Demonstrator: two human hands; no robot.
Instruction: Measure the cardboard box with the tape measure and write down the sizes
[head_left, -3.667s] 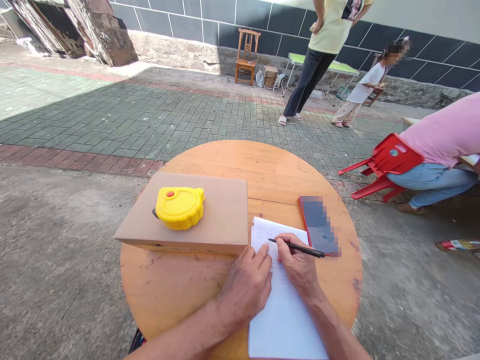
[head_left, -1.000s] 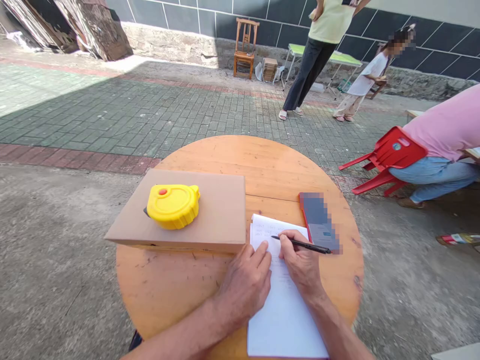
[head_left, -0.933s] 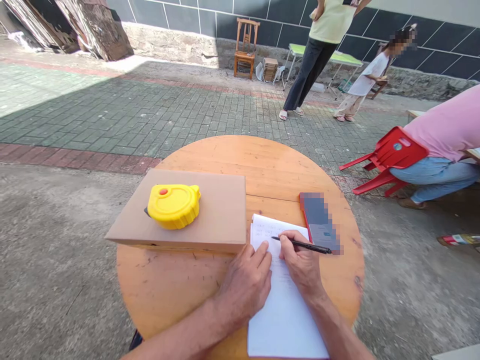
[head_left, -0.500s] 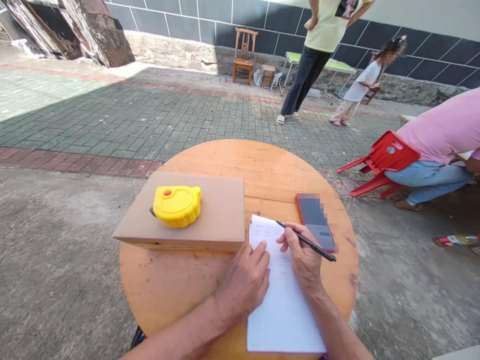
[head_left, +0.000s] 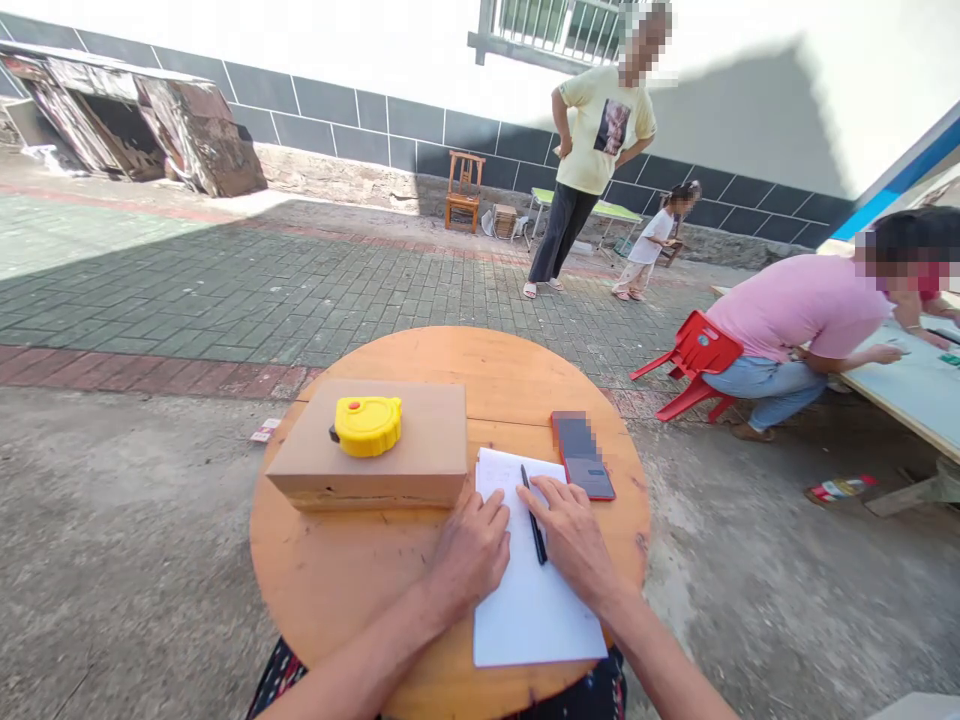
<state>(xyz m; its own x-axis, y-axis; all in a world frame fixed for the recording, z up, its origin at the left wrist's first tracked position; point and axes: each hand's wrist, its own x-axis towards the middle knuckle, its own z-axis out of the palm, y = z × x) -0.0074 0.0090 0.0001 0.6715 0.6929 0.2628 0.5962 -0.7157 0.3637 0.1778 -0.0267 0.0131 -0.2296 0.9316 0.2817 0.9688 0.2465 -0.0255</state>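
Loosely spread, the empty right hand (head_left: 571,538) is partly hiding a slim black pen (head_left: 538,544); the half-open, empty left hand (head_left: 471,552) is overlapping white paper (head_left: 529,625).

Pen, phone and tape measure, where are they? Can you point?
Pen (head_left: 538,537), head view: on its barrel.
Phone (head_left: 582,458), head view: on its screen.
Tape measure (head_left: 367,427), head view: on top of its yellow case.
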